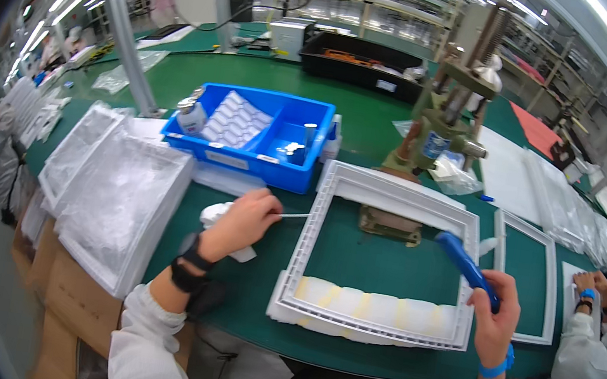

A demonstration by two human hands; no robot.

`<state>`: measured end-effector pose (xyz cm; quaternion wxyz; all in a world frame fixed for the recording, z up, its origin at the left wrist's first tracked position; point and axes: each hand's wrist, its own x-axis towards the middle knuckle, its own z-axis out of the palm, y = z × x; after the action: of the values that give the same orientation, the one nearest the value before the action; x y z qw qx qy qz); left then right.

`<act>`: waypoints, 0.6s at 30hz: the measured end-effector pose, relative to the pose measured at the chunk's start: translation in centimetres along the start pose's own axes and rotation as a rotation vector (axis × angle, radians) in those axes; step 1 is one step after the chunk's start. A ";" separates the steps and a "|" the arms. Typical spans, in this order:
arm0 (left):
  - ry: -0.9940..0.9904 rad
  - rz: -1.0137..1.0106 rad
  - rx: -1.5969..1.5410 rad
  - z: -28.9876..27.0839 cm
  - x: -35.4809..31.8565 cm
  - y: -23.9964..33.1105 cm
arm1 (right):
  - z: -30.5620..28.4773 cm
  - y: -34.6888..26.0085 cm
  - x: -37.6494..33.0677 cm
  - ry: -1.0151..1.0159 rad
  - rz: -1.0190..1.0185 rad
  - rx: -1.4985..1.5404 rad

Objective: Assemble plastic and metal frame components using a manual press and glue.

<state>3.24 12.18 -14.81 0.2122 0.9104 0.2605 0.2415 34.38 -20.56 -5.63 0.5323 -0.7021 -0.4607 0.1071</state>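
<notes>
A white rectangular plastic frame lies on the green table, its near side over a white foam strip with yellowish stripes. My left hand is closed on a thin pale stick whose far end reaches the frame's left side. Beneath that hand is a crumpled white cloth. My right hand grips a blue tool with a thick, rounded body, held slanting over the frame's right side. The kind of blue tool cannot be made out.
A blue divided bin holds a bottle and a patterned cloth. Behind the frame stands a green press. Bagged frames are stacked at left. Another white frame lies at right, near a co-worker's hands.
</notes>
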 end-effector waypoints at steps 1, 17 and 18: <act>0.042 0.026 0.031 -0.8 -0.5 0.2 | 0.4 -0.4 0.4 0.000 -0.014 0.073; -0.047 -0.214 -1.294 -9.6 2.2 15.5 | 1.2 -6.4 7.2 -0.511 0.182 1.191; -0.127 -0.200 -1.337 -8.8 4.1 17.1 | 0.9 -6.3 7.8 -0.502 0.185 1.212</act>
<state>7.77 3.58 2.29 0.7655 0.5674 0.1254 0.2761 34.73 -14.01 2.00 0.6982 -0.2689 -0.3669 0.5529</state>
